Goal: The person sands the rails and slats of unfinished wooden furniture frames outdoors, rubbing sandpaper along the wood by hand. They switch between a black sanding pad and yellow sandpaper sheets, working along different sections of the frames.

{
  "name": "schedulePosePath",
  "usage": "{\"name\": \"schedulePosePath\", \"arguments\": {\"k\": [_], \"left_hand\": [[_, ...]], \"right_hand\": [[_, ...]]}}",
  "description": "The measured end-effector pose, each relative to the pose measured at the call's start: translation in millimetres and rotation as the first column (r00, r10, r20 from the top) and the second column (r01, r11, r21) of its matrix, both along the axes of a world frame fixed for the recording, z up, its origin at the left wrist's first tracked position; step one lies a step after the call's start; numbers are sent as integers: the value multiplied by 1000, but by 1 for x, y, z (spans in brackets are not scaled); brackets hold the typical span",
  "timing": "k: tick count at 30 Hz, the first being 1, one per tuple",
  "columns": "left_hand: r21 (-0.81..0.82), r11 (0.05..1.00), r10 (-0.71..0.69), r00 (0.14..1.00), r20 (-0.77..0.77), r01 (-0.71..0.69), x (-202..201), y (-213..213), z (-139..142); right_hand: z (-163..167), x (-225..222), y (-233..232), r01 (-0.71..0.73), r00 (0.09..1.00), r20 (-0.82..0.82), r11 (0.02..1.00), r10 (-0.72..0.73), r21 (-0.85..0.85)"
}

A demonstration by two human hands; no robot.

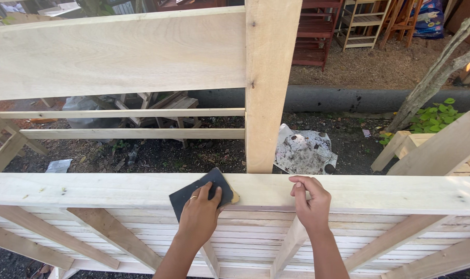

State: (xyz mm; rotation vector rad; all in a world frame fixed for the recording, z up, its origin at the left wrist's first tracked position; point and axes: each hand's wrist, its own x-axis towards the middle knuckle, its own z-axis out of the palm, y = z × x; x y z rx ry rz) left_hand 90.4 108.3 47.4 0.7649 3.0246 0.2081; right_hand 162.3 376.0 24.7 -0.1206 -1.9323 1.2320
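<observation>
Left hand [198,214] presses dark sandpaper sheet [204,192] flat on pale wooden rail [90,188]. Right hand [311,200], fingers curled, empty, rests on the rail. Sanding appears midway; progress cannot be judged.

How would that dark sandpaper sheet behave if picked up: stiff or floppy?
Probably floppy: the sandpaper sheet is thin and lies draped over the wooden rail under the left hand. Likely very light for its size. Its gritty face should resist sliding, so it looks unlikely to slip from the fingers.
</observation>
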Motion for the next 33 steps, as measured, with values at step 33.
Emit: {"name": "schedulePosePath", "arguments": {"k": [33], "left_hand": [[317, 913, -220, 965, -144, 256, 9, 124, -38]], "right_hand": [[13, 61, 28, 111, 977, -183, 994, -107, 12]]}}
